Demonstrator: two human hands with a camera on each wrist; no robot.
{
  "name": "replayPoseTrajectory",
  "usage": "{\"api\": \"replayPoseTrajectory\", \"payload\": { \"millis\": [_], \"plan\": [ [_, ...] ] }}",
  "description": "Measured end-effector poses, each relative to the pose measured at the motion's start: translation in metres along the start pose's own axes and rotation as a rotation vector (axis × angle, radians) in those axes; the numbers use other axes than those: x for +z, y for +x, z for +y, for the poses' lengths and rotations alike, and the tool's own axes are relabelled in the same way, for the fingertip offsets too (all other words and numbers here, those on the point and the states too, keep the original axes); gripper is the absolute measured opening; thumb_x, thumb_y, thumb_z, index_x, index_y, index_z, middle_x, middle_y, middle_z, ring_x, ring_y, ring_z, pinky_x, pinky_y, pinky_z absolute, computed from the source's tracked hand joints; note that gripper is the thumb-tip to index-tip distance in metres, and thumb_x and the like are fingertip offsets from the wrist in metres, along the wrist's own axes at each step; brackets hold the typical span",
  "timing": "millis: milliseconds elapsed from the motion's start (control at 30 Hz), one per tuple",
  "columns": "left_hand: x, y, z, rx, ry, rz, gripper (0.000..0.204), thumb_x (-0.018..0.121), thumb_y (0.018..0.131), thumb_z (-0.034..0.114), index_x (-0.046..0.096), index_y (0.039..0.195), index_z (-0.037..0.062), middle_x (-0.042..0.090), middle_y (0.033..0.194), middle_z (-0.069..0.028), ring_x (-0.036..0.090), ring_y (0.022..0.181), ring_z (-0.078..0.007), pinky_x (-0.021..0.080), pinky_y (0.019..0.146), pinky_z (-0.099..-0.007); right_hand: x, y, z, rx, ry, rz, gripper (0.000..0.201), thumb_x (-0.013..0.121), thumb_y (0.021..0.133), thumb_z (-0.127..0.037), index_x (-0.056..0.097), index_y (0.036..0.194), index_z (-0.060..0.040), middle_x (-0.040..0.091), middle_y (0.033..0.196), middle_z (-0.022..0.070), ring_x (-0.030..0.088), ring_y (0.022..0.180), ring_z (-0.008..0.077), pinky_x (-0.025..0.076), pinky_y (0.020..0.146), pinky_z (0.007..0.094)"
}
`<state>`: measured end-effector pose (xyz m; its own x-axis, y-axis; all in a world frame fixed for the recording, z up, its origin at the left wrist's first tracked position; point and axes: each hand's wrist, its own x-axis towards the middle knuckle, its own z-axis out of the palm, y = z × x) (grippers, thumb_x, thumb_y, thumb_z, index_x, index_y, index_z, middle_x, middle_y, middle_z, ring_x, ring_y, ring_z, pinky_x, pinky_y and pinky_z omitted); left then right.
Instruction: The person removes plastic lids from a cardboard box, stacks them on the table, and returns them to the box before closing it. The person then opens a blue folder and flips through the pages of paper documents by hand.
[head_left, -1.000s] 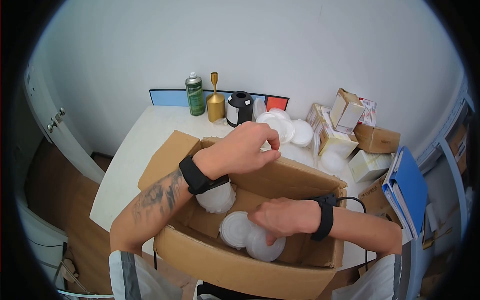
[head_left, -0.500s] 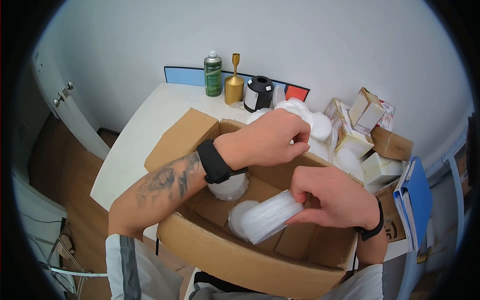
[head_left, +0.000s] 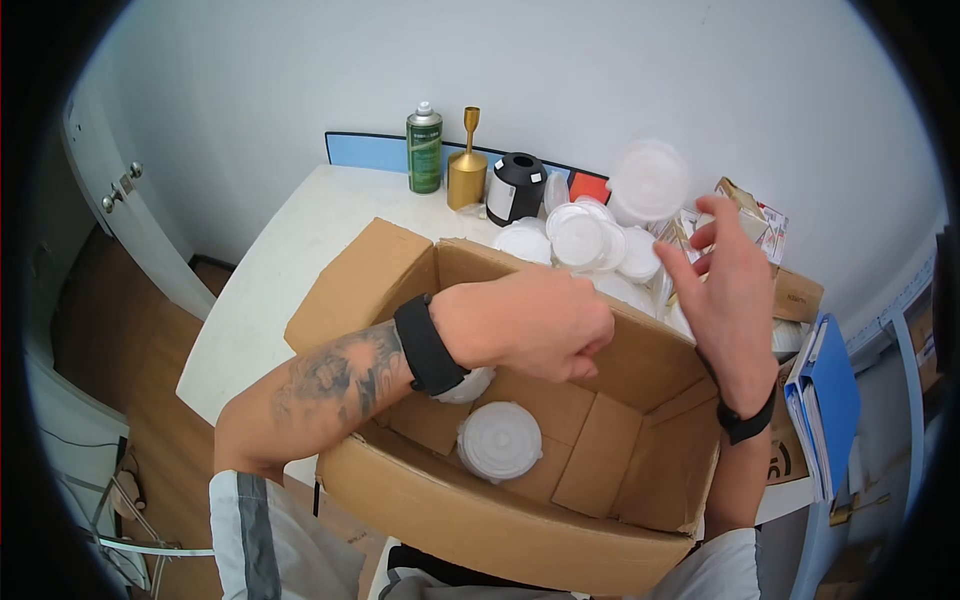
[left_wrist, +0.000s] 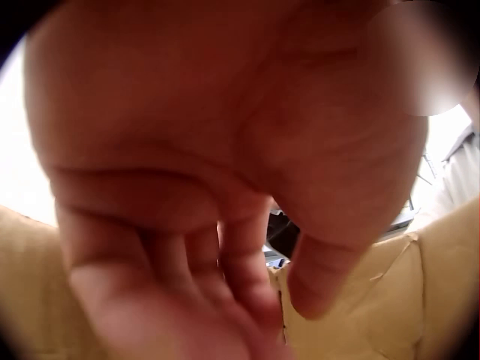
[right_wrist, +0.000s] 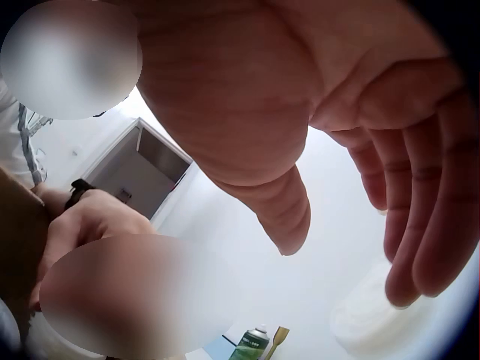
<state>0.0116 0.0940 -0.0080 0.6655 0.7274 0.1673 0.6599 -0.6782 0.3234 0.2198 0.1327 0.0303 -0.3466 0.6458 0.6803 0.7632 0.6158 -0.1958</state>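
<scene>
One round white plastic piece in air beyond box, just past fingertips of your right hand, apart from them. Your right hand well open, holding nothing, above box's far right corner. Your left hand loosely curled, empty, over box. Round white stack inside box; white pile on table beyond box.
</scene>
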Motion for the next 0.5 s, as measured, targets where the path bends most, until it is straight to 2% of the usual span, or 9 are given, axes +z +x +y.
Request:
{"api": "replayPoseTrajectory", "payload": {
  "millis": [33, 67, 100, 167, 233, 333, 400, 433, 500],
  "plan": [
    [0.001, -0.002, 0.004, 0.029, 0.042, -0.143, 0.020, 0.075, 0.087, 0.024, 0.072, 0.083, 0.0039, 0.067, 0.071, -0.0130, 0.069, 0.076, -0.0363, 0.056, 0.069, -0.0454, 0.005, -0.006, -0.004, -0.003, 0.001, 0.002, 0.037, 0.081, 0.087, -0.022, 0.059, 0.107, 0.0001, 0.067, 0.085, 0.0156, 0.069, 0.075, 0.0324, 0.054, 0.065, 0.0449],
    [0.000, -0.004, 0.014, -0.008, 0.085, -0.252, 0.021, 0.075, 0.085, 0.024, 0.074, 0.094, 0.0043, 0.071, 0.079, -0.0147, 0.072, 0.084, -0.0378, 0.059, 0.076, -0.0461, 0.011, -0.014, -0.011, -0.074, -0.025, -0.159, 0.036, 0.080, 0.088, -0.023, 0.059, 0.106, -0.0009, 0.068, 0.083, 0.0148, 0.069, 0.074, 0.0337, 0.054, 0.064, 0.0450],
    [0.006, -0.006, 0.018, -0.009, 0.085, -0.249, 0.021, 0.075, 0.085, 0.024, 0.074, 0.094, 0.0043, 0.071, 0.079, -0.0147, 0.072, 0.084, -0.0378, 0.059, 0.076, -0.0461, 0.016, -0.019, -0.016, -0.141, -0.053, -0.320, 0.034, 0.079, 0.089, -0.024, 0.058, 0.105, -0.0018, 0.068, 0.080, 0.0140, 0.069, 0.072, 0.0350, 0.054, 0.063, 0.0451],
    [0.020, -0.007, 0.029, 0.019, 0.095, -0.480, 0.030, 0.077, 0.082, 0.023, 0.074, 0.106, 0.0045, 0.073, 0.095, -0.0166, 0.072, 0.094, -0.0388, 0.059, 0.081, -0.0466, 0.022, -0.027, -0.023, -0.196, -0.067, -0.378, 0.032, 0.078, 0.089, -0.024, 0.058, 0.103, -0.0027, 0.069, 0.079, 0.0133, 0.070, 0.072, 0.0355, 0.054, 0.061, 0.0454],
    [0.042, -0.007, 0.029, 0.025, 0.125, -0.596, 0.037, 0.078, 0.079, 0.023, 0.072, 0.110, 0.0047, 0.072, 0.103, -0.0166, 0.072, 0.099, -0.0385, 0.059, 0.082, -0.0470, 0.027, -0.030, -0.023, -0.244, -0.082, -0.434, 0.029, 0.077, 0.090, -0.023, 0.058, 0.100, -0.0035, 0.069, 0.077, 0.0126, 0.070, 0.071, 0.0359, 0.053, 0.058, 0.0456],
    [0.118, -0.015, -0.006, 0.001, 0.161, -0.758, 0.049, 0.082, 0.073, 0.022, 0.070, 0.118, 0.0054, 0.071, 0.112, -0.0174, 0.071, 0.105, -0.0378, 0.059, 0.085, -0.0472, 0.031, -0.032, -0.020, -0.340, -0.110, -0.412, 0.025, 0.073, 0.092, -0.024, 0.058, 0.095, -0.0043, 0.070, 0.078, 0.0121, 0.070, 0.066, 0.0341, 0.053, 0.054, 0.0445],
    [0.164, -0.018, -0.037, -0.053, 0.172, -0.858, 0.060, 0.086, 0.067, 0.021, 0.068, 0.123, 0.0063, 0.070, 0.117, -0.0188, 0.070, 0.108, -0.0372, 0.058, 0.087, -0.0468, 0.030, -0.036, -0.022, -0.547, -0.016, -0.558, 0.021, 0.071, 0.091, -0.022, 0.059, 0.094, -0.0043, 0.071, 0.077, 0.0127, 0.072, 0.067, 0.0321, 0.053, 0.054, 0.0420],
    [0.143, -0.015, -0.024, -0.049, 0.179, -0.861, 0.060, 0.086, 0.067, 0.021, 0.068, 0.123, 0.0063, 0.070, 0.117, -0.0188, 0.070, 0.108, -0.0372, 0.058, 0.087, -0.0468, 0.031, -0.040, -0.024, -0.541, -0.017, -0.552, 0.021, 0.071, 0.091, -0.022, 0.059, 0.094, -0.0043, 0.071, 0.077, 0.0127, 0.072, 0.067, 0.0321, 0.053, 0.054, 0.0420],
    [0.108, -0.011, 0.002, -0.034, 0.143, -0.789, 0.040, 0.092, 0.063, 0.015, 0.077, 0.098, 0.0015, 0.077, 0.101, -0.0134, 0.073, 0.099, -0.0348, 0.059, 0.080, -0.0452, 0.037, -0.048, -0.025, -0.639, -0.019, -0.779, 0.021, 0.068, 0.094, -0.022, 0.056, 0.088, -0.0051, 0.065, 0.070, 0.0107, 0.068, 0.064, 0.0327, 0.050, 0.053, 0.0431]
  ]
}}
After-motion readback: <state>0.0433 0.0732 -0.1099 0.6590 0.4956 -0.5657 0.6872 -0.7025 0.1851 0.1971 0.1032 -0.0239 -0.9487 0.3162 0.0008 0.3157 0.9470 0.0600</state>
